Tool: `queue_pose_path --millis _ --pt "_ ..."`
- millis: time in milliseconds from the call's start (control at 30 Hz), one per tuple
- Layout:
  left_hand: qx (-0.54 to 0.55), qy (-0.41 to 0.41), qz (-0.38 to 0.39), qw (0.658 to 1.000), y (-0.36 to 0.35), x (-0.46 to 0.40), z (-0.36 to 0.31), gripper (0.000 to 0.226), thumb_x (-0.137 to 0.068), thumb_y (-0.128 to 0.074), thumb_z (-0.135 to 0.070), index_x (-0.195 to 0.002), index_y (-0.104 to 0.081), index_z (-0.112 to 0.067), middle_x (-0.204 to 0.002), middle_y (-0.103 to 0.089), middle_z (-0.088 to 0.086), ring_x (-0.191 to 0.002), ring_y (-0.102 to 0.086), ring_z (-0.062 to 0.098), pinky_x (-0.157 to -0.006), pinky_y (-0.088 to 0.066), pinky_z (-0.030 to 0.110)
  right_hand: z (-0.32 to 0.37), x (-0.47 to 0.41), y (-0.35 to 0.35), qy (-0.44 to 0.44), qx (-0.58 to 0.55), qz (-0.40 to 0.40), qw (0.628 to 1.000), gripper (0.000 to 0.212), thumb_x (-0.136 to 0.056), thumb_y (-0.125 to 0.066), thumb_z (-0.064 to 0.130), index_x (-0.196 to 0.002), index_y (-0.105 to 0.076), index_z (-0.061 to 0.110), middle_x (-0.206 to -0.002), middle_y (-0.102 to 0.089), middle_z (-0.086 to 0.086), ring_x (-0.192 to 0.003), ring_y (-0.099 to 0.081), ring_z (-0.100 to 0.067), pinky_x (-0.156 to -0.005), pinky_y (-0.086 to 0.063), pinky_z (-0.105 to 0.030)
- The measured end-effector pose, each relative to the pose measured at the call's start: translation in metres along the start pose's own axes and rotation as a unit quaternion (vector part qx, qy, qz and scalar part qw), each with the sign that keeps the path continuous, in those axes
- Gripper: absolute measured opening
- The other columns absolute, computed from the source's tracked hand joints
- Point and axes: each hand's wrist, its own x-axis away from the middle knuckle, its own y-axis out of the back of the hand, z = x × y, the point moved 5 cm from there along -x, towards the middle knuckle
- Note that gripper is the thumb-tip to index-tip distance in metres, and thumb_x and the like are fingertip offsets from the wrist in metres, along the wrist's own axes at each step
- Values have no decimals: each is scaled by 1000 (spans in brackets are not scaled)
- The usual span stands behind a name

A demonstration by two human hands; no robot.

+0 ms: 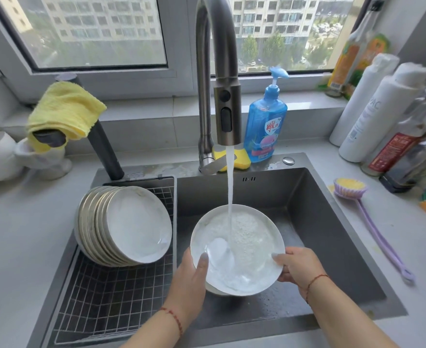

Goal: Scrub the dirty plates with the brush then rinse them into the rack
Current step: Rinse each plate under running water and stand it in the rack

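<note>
— Both hands clasp the white plate (237,249) under the faucet stream (229,179) — left hand (192,275) at seven, right hand (297,268) at four

— I'd tilt it, then slot it into the rack (111,305) at nine

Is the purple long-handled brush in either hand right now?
No, the purple long-handled brush lies on the grey counter right of the sink.

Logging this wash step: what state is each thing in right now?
Tap: running onto the plate.
Plate: held over the sink, under the stream.
Left hand: grips the plate's left rim.
Right hand: grips its right rim.
Stack: leaning on edge in the rack.
Brush: lying on the counter, unused.
</note>
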Motion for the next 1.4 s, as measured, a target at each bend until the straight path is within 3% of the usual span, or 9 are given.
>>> queue_pose_path --millis 400,533,667,800,867,1000,1200,1333,1400 --pt "87 43 32 995 5 3 4 27 -105 -28 -46 -128 -39 -38 -119 -49 -28 -119 -44 -1 -107 -27 20 -2 8 0 3 -17 2 1000 10 -87 -59 -4 -85 -69 -3 -74 -72 -17 -64 -68 -32 -57 -57 -34" --pt "410 192 85 888 -9 -1 10 49 -101 -33 -55 -135 -53 -26 -128 -67 8 -112 -67 32 -85 -57 49 4 16 -2 17 7 4 1000 11 -88 -61 1 -82 -69 -1 -71 -72 -13 -61 -68 -27 -52 -56 -30" --pt "515 201 75 830 -14 -4 3 46 -103 -38 -47 -137 -52 -21 -125 -68 16 -106 -68 41 -73 -58 52 12 20 -4 81 146 -19 986 16 -92 -59 20 -97 -68 8 -81 -71 -1 -65 -69 -18 -67 -60 -33" --pt "520 186 81 830 -16 -8 1 51 -99 -40 -53 -138 -52 -23 -128 -65 17 -111 -64 44 -83 -55 60 24 37 -7 267 376 -74 884 51 -90 -49 50 -134 -43 24 -127 -47 6 -117 -47 -16 -101 -43 -33" --pt "511 177 77 838 -16 -8 -1 53 -98 -39 -55 -137 -53 -22 -127 -66 16 -110 -66 43 -81 -56 58 27 50 -17 320 500 -54 803 73 -86 -12 71 -132 -46 26 -135 -40 7 -131 -34 -15 -115 -23 -35" --pt "488 155 56 857 -14 -8 -6 51 -99 -37 -55 -136 -53 -23 -123 -69 15 -106 -68 40 -77 -58 54 21 71 -41 328 594 94 728 101 -75 25 68 -119 -57 28 -123 -51 14 -128 -38 -5 -116 16 -45" --pt "467 147 59 870 -19 -4 -12 50 -99 -33 -57 -136 -51 -27 -115 -72 15 -98 -72 37 -72 -59 49 25 92 -85 222 371 321 843 51 -101 -19 50 -133 -52 26 -142 -48 9 -132 -32 0 -112 -5 -14" --pt "448 133 65 882 -25 2 -16 58 -96 -32 -61 -136 -52 -24 -121 -69 14 -104 -71 33 -70 -59 51 38 65 -106 150 293 283 901 47 -105 -23 29 -143 -36 5 -149 -35 -17 -138 -28 -34 -112 -19 -40" --pt "441 128 73 885 -26 3 -17 60 -92 -35 -65 -134 -56 -29 -124 -68 10 -109 -68 34 -72 -58 54 50 53 -113 201 328 295 874 50 -102 -24 34 -148 -28 14 -153 -30 -9 -142 -23 -28 -113 -16 -34"
